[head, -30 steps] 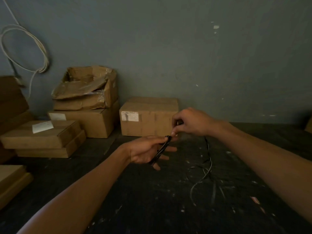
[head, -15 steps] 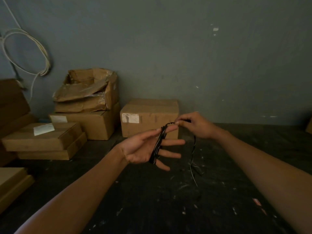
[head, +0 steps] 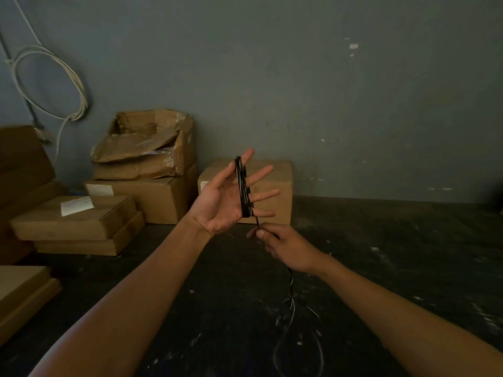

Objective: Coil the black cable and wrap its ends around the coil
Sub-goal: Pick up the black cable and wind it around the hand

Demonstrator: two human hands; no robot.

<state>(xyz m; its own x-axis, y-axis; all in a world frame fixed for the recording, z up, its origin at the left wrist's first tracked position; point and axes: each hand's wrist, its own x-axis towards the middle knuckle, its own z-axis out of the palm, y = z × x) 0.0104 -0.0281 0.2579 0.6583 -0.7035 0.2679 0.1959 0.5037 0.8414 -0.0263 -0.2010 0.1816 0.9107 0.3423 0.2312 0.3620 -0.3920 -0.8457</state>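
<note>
My left hand [head: 220,202] is raised with the palm turned toward me and its fingers [head: 261,174] spread wide; the black cable [head: 243,187] is looped several times around those four fingers, a tight dark band running from the index finger at the top down to the little finger. My thumb lies out to the left, apart from the coil.

From the bottom of the coil one strand drops a short way to my right hand [head: 288,247], which sits just below and to the right of the left; its thumb and forefinger are pinched on the cable — the other fingers curl loosely under. Past that hand the loose tail [head: 291,308] hangs down and trails in a slack loop over the dark, scuffed bench [head: 381,281] near me; its far end is too dim to make out.

Behind my left hand, at the far edge against the grey-blue wall [head: 326,91], stands a sealed cardboard box [head: 280,180] with a white label; left of it is a torn open box [head: 147,142] on top of another carton, and flat cartons [head: 76,219] are stacked further left. A pale cable coil [head: 49,85] hangs on the wall at the far left.
</note>
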